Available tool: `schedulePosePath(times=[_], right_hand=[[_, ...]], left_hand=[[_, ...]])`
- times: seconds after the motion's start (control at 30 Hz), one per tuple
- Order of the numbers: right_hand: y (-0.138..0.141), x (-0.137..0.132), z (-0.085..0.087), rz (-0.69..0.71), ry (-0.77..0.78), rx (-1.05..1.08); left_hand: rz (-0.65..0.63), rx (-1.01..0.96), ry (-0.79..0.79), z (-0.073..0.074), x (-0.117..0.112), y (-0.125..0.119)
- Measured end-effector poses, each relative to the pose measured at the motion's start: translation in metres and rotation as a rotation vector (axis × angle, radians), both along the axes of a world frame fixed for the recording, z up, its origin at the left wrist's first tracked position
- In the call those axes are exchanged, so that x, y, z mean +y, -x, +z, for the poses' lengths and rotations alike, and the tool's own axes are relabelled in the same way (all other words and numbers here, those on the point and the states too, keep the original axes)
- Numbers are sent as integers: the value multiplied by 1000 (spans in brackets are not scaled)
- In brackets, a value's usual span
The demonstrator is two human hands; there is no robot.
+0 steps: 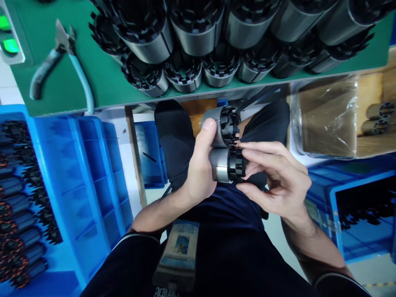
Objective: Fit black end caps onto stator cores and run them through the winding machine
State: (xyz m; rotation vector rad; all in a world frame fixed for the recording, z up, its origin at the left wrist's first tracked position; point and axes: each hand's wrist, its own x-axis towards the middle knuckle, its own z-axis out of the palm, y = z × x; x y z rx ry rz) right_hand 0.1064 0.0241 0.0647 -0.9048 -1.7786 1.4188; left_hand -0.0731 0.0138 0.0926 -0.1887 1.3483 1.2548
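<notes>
Left hand (pixel 199 173): closed in a grasp around two parts at once, stacked one above the other; the thumb is pressed on the grey shell of the upper one.
Right hand (pixel 275 181): the black end of the lower part is pinched between the outstretched fingers (pixel 260 148) and the thumb beneath; the remaining fingers are curled loosely.
Upper stator core (pixel 221 126): one, a grey metal cylinder with a black slotted plastic end, held over the lap and touching the part below it.
Lower stator core (pixel 227 165): one, of the same kind, held between both hands, its black end turned to the right hand.
Bench stack (pixel 198 37): about twelve like cores are counted in two tiers on a green mat (pixel 105 78), beyond the hands; some are cut off by the frame edge.
Cutters (pixel 62 62): one pair, with pale blue handles, laid on the mat beyond and left of the left hand.
Green lamps (pixel 8 35): two, lit, at the far left beyond the cutters.
Blue trays (pixel 93 173): stacked left of the left hand; wound cores (pixel 21 206) with copper-coloured wire are kept further left, too many to count.
Blue crate (pixel 334 206): one, right of the right hand, with dark parts inside.
Plastic bag (pixel 328 115): one, clear, beyond the right hand.
Labelled device (pixel 179 251): one, on the lap nearer than the hands; its blue and white label is too small to be read.
</notes>
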Motion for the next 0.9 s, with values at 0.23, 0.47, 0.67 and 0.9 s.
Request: schedulePosePath(times=[0.23, 0.47, 0.67, 0.9], right_hand=[[3, -4, -3, -80, -32, -6], [14, -18, -7, -65, -124, -109], [25, -22, -29, -301, -208, -85], [-2, -6, -17, -26, -262, -320]], left_hand=[[-74, 8, -119, -3, -7, -2], [-21, 33, -93, -1, -10, -8], [-38, -42, -68, 14, -15, -9], [-298, 262, 90, 4, -20, 34]])
